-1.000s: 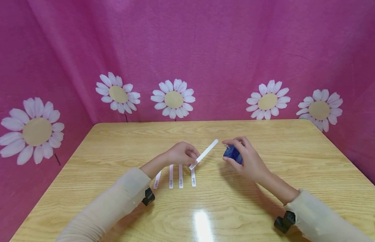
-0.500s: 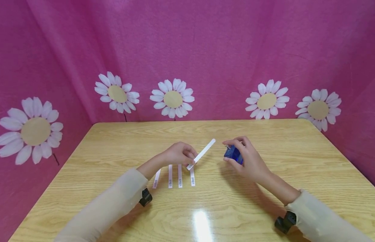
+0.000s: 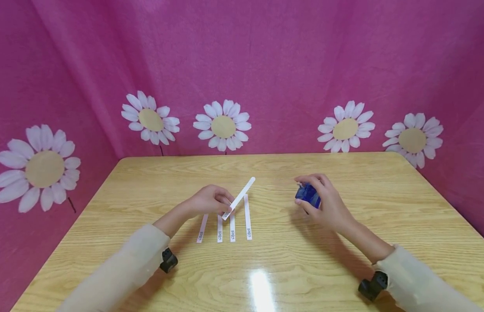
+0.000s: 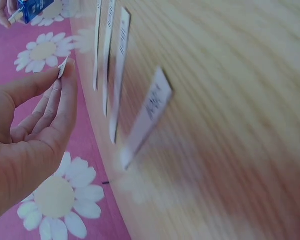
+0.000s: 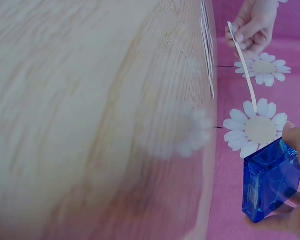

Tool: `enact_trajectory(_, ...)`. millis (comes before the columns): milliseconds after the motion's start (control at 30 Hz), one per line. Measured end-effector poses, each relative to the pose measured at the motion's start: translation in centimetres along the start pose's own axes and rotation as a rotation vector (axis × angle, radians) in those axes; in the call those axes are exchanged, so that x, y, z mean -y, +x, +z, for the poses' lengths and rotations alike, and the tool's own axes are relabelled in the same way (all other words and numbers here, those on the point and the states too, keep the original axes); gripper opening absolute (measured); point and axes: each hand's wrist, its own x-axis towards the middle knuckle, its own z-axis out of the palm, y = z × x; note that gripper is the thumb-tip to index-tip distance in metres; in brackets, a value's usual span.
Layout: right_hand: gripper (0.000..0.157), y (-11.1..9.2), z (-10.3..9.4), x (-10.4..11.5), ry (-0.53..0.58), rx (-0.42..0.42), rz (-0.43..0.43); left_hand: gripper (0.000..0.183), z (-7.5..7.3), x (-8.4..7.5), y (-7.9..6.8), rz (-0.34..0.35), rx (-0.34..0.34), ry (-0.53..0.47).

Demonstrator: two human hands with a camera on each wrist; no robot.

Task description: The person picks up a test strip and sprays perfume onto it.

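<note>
My left hand [image 3: 208,201] pinches a white paper perfume test strip [image 3: 242,194] by its printed end, between thumb and finger. The strip slants up and to the right, above several like strips [image 3: 247,219] lying in a row on the table. In my right hand [image 3: 332,209] is a blue glass perfume bottle [image 3: 309,196], gripped between thumb and fingers and held tilted above the table. Its small spray nozzle points toward the left, with a finger at the top. In the right wrist view the clear blue bottle [image 5: 271,181] shows its flat base.
The wooden table [image 3: 304,268] has a glossy top with a bright reflection near the front. Behind and beside it hangs a pink curtain [image 3: 281,78] printed with white daisies. A small black camera sits on each wrist.
My left hand has moved left with the test strip, away from the bottle, uncovering more of the rightmost strip on the table. My right hand has shifted slightly right with the bottle.
</note>
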Motion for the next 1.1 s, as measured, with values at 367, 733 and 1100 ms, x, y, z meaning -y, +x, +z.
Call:
enact_trajectory(367,0.051,0.0,-0.3,-1.4,0.037,-0.021,0.031,0.026,-1.5,2.5,-1.7,-0.074,-0.072,-0.093)
enact_trajectory(733,0.049,-0.2,-0.7,-2.5,0.028,-0.06,0.031,0.032,-3.1,4.4,-4.0,-0.126,-0.115,-0.164)
enact_trajectory(1100,0.048,-0.3,-0.9,-3.2,0.067,-0.059,0.094,0.03,-3.6,6.0,-6.0,-0.217,-0.154,-0.149)
